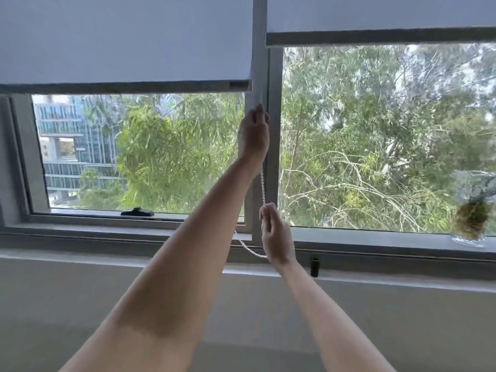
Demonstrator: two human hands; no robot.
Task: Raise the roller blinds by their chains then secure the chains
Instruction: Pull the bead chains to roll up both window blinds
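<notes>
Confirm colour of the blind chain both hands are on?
White. The beaded chain shows best in the head view, running between the left hand and right hand.

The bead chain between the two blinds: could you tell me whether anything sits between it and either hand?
Nothing visible does. The left hand has a grip on the chain high on the window frame, and the right hand holds it lower down.

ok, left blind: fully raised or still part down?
Part down. The left blind has its bottom bar below that of the right blind, covering the pane's top.
</notes>
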